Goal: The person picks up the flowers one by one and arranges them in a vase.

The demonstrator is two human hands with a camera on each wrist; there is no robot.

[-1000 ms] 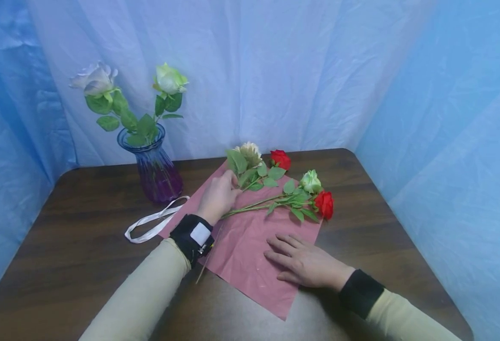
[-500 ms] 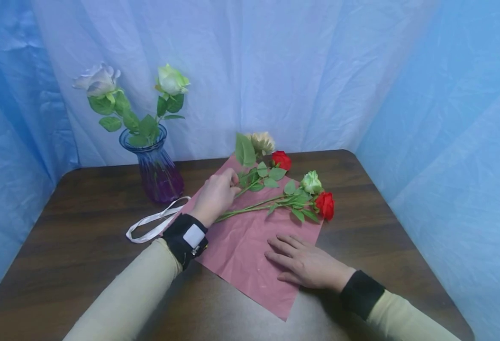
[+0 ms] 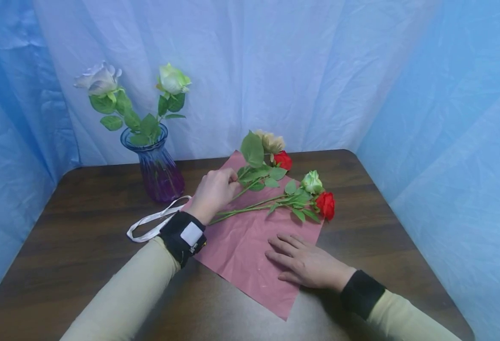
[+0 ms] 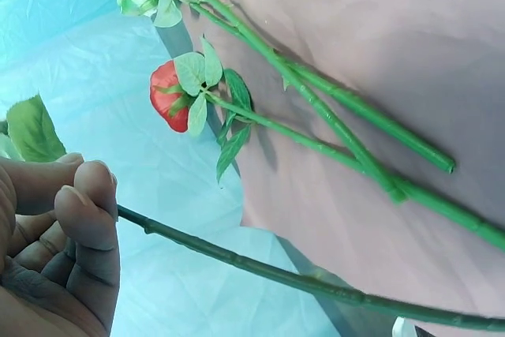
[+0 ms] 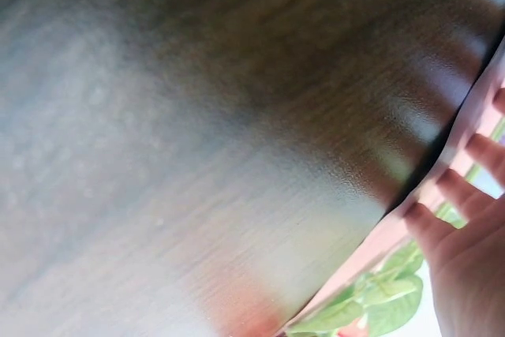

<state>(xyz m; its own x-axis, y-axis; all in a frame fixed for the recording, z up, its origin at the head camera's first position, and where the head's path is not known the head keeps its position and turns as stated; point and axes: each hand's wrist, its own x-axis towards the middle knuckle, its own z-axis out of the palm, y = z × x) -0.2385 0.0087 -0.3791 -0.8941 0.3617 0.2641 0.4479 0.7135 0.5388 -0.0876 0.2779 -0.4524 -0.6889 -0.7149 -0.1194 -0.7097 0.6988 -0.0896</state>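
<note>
Pale flower (image 3: 271,142): above the far edge of the paper (image 3: 245,251), its stem (image 4: 316,283) pinched between thumb and fingers of the left hand (image 3: 215,192), above the paper's left part. The stem's lower end cannot be made out.

Far red rose (image 3: 283,161), green rose (image 3: 312,182) and near red rose (image 3: 325,205): lying with their blooms at or past the paper's far and right edges, their stems crossing on the paper.

Right hand (image 3: 303,261): palm down at the paper's near right edge, fingers extended and slightly spread on it, grasping nothing.

Progress, as judged from the layout: part-way. Three flowers are laid down; the pale flower is in hand, apparently not yet set in place. The paper lies flat, unfolded.

Ribbon (image 3: 147,227): loose and untied at the paper's left edge; whether it runs beneath cannot be told.

Vase (image 3: 160,175): upright, left of the paper and apart from it, holding a white rose (image 3: 99,78) and a lime rose (image 3: 173,79).

Table (image 3: 395,246): beneath the paper. Curtain (image 3: 292,71): behind it.
</note>
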